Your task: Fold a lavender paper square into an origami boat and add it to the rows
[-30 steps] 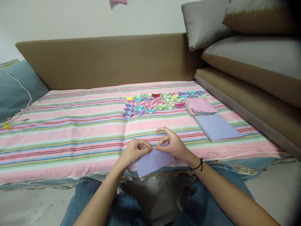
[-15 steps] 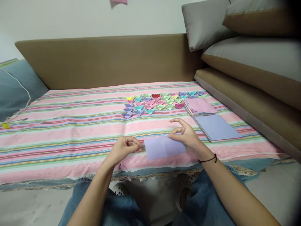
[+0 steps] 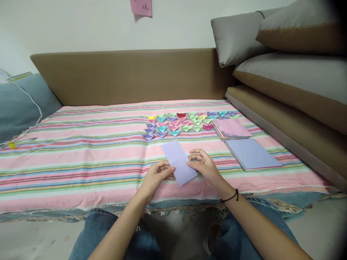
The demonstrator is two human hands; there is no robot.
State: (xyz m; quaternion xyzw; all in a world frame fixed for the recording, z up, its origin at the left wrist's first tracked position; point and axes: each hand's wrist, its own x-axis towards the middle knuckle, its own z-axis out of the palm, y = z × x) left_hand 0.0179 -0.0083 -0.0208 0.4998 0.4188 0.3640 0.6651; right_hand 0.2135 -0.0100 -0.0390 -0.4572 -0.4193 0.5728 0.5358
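A rectangular lilac sheet of paper [image 3: 179, 160] with a faint crease across it is held between my two hands, tilted with its long side running away from me. My left hand [image 3: 159, 174] pinches its left edge, thumb on top. On the opposite edge, my right hand [image 3: 203, 164] grips the paper with its thumb over it and fingers behind. Beyond my hands stand several small folded paper boats [image 3: 175, 124] in rows, in lilac, turquoise, green, pink, red and yellow.
A pink-topped paper stack [image 3: 233, 128] and a lilac-topped stack [image 3: 253, 154] lie to the right on the striped cloth [image 3: 81, 159]. Large cushions [image 3: 292, 72] are piled along the right side. A white cable [image 3: 32, 101] and small yellow item [image 3: 12, 145] lie far left.
The lilac paper has turned from lying crosswise to pointing away from me. My left hand has moved right and taken hold of its edge. The view has tipped up slightly.
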